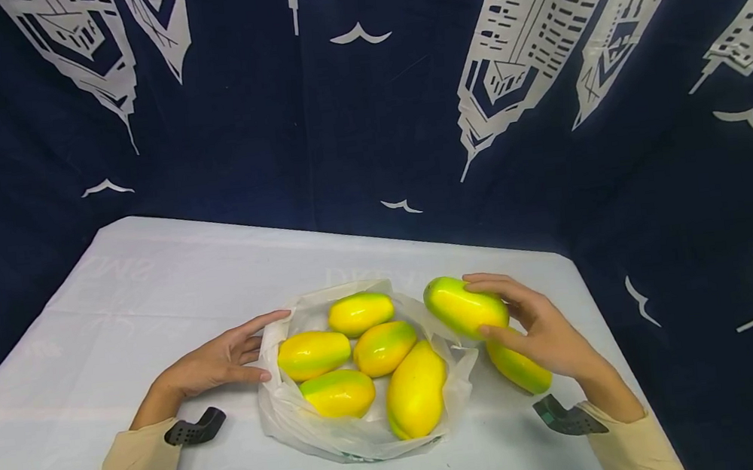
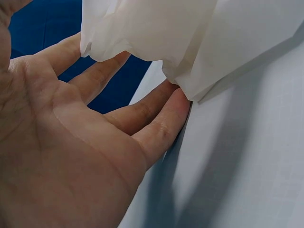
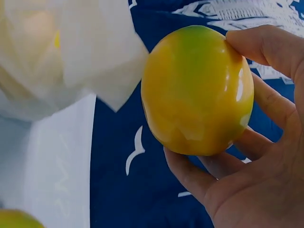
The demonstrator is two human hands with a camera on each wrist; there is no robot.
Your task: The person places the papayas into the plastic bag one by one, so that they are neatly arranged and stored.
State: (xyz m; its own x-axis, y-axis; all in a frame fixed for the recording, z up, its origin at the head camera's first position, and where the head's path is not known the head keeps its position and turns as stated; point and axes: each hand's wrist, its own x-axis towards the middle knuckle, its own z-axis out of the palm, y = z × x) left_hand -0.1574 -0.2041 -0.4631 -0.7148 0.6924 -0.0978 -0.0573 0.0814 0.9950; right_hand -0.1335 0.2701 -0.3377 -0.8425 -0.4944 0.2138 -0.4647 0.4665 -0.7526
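Note:
A thin white plastic bag (image 1: pixel 281 418) stands with its mouth spread, and several yellow-green mangoes lie inside, such as the pear-shaped one (image 1: pixel 417 394) at its right. My left hand (image 1: pixel 218 358) rests against the bag's left side, fingers spread and fairly straight; in the left wrist view the fingertips (image 2: pixel 178 102) touch the plastic (image 2: pixel 147 33). Above the bag's right rim, my right hand (image 1: pixel 538 325) grips a mango (image 1: pixel 458 306) between thumb and fingers. The right wrist view shows this mango (image 3: pixel 194 90) held off the table, beside the bag (image 3: pixel 104 52).
Another mango (image 1: pixel 519 369) lies on the table right of the bag, partly under my right hand. The white-covered table (image 1: pixel 118 305) reaches back to a dark blue curtain (image 1: pixel 258 140) with white building prints.

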